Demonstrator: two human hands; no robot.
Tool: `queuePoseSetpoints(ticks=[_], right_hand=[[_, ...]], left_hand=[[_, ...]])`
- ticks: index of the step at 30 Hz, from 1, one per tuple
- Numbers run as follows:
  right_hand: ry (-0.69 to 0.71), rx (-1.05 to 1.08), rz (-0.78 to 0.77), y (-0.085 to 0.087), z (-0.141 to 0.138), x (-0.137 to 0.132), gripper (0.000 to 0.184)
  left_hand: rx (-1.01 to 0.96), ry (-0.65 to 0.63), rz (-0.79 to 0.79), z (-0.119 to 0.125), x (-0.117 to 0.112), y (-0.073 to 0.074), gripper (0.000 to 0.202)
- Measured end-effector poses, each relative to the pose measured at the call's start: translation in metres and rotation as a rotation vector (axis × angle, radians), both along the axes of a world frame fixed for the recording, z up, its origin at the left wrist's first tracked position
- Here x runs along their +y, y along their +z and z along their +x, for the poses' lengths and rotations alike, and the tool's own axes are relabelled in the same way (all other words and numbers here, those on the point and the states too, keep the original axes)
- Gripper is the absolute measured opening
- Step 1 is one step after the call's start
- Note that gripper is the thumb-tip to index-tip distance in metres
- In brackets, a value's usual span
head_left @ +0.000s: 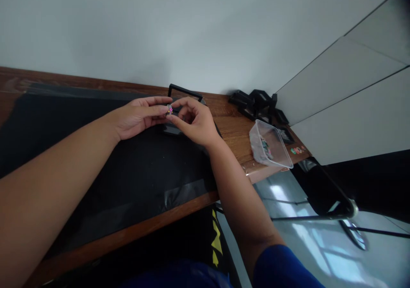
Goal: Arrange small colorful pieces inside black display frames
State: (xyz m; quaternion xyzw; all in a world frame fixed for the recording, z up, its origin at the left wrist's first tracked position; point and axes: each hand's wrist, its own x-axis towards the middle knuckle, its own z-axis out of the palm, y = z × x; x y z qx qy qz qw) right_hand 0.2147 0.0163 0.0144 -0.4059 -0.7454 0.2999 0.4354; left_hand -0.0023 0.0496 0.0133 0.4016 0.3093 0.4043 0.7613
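Note:
Between the fingertips of both my hands is a small sparkly ring, silvery with pink and yellow glints. Its exact shape is partly covered by the fingers. My left hand pinches it from the left, thumb and fingers closed together. From the other side, my right hand grips it between thumb and index finger. Just below and behind the hands is a black-framed case, its upper frame raised at an angle. The hands hide much of the case's lower part.
A black mat covers much of the wooden table. To the right stands a clear plastic container with small pieces inside. Several black cases are piled behind it by the wall. Small coloured round pieces lie near the table's right edge.

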Motion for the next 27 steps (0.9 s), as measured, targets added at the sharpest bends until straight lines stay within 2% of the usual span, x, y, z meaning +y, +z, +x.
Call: queuePoseSetpoints(ticks=[7, 27], right_hand=[[-0.005, -0.014, -0.042, 0.0004, 0.0003, 0.0012, 0.052], [-0.009, -0.005, -0.047, 0.0024, -0.0004, -0.0002, 0.051]], left_hand=[[0.030, -0.004, -0.004, -0.0013, 0.0010, -0.0004, 0.025], [0.036, -0.003, 0.003, -0.0018, 0.0014, -0.0011, 0.027]])
